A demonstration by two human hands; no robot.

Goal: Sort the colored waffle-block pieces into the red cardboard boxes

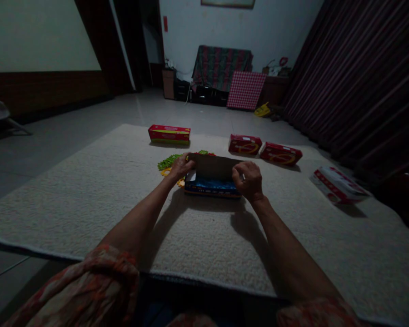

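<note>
A dark blue cardboard box point(211, 191) lies in front of me on the pale mat, its brown-lined lid flap point(213, 167) raised. At the flap's left end, my left hand point(182, 167) is closed with the thumb over the cardboard edge. My right hand point(248, 179), with a ring on a finger, is closed at the flap's right end. Something shiny and blue shows within the box front; I cannot make out what it is. Just behind and left of the box lies a green, yellow and red knobbly item point(169, 162), partly hidden by my left hand and the box.
The pale textured mat point(88, 200) covers the floor. A red and green box point(169, 135) stands at the far left; two dark red boxes point(244, 144) point(281, 153) are at the far right. A white and red box point(340, 185) sits nearer on the right, with curtains point(354, 91) beyond.
</note>
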